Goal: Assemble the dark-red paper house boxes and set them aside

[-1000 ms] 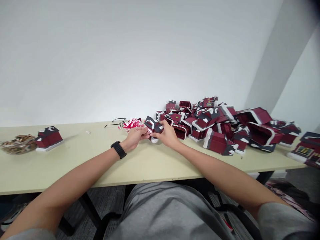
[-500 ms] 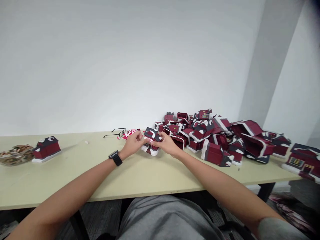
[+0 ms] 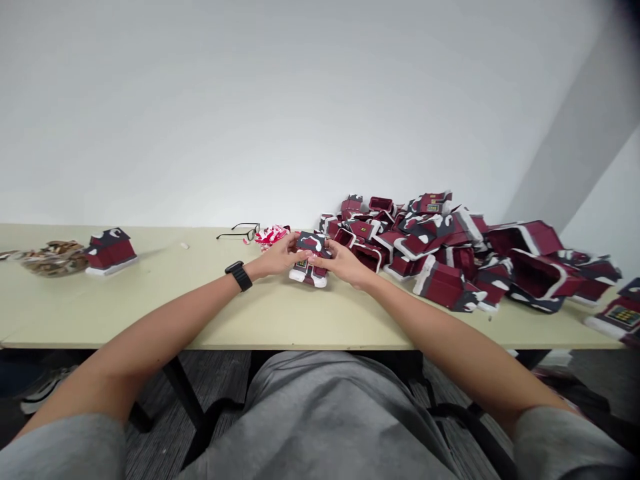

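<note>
Both arms stretch forward over the bench (image 3: 240, 320), left hand (image 3: 278, 257) and right hand (image 3: 346, 264) gripping opposite sides of a small maroon house (image 3: 311, 241). It sits between them, dark roof up, white base below the thumbs.

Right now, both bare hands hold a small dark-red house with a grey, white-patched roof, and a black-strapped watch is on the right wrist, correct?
No, the head view shows the watch on the left wrist. The left hand and right hand do hold the house.
</note>
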Motion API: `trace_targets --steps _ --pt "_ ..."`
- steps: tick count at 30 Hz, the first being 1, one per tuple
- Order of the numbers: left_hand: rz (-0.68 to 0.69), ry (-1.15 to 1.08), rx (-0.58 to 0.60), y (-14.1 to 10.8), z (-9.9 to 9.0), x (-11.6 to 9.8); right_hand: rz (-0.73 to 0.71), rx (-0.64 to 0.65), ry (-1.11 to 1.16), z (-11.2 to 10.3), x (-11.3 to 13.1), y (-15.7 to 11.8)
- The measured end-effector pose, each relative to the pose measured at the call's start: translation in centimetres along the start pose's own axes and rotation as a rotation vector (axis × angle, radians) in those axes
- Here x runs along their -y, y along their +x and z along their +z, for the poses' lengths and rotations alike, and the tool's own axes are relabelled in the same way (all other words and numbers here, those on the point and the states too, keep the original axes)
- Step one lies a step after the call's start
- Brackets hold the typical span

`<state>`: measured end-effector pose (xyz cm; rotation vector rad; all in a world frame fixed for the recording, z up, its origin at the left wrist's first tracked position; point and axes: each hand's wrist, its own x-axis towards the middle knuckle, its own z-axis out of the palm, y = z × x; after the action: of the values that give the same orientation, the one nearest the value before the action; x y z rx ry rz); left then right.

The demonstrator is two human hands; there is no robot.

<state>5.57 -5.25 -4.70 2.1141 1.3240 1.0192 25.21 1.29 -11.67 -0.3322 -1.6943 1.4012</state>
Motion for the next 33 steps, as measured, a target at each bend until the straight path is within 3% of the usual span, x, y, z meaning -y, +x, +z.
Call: trace_targets --steps 12,19,28,33 --pt "-0.034 0.021 -0.037 0.0 -0.1 1.2 0.034 -0.093 -0.132 0.9 -0.1 -0.3" --pt "-0.089 0.001 -0.063 -0.1 -0.2 2.2 0.066 -0.081 -0.136 1.3 1.1 -0.3" --pt "-0.077 0.042 -0.043 -0.5 0.0 2.1 0.025 0.015 0.001 0.1 -0.7 0.9" --pt "-0.093 0.088 -0.025 -0.5 -0.3 1.1 0.012 -0.128 -0.301 0.5 -0.5 0.5"
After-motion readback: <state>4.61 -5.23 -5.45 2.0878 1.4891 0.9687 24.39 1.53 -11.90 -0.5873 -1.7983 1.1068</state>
